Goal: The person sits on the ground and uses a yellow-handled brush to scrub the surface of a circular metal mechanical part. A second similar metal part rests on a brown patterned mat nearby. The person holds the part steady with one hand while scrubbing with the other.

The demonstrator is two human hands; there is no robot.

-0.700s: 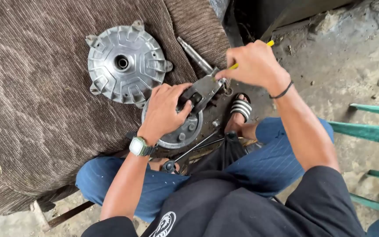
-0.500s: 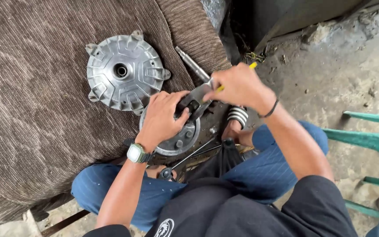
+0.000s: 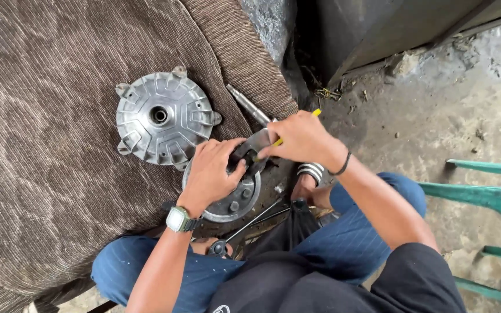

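Your left hand (image 3: 213, 174) stays pressed over the round metal plate (image 3: 233, 200) at your knees, its grip closed on the dark part (image 3: 243, 153) on top. Your right hand (image 3: 302, 139) has drawn in closer, gripping a yellow-handled tool (image 3: 316, 112) at that same part, so work there continues. Beyond lie a steel shaft (image 3: 249, 105) and the finned drum hub (image 3: 160, 119) on the brown cloth surface (image 3: 47, 145); neither blocks you.

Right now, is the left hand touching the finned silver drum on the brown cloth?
Apart. The head view shows the left hand pressed on the round plate below, with cloth visible between its knuckles and the finned silver drum.
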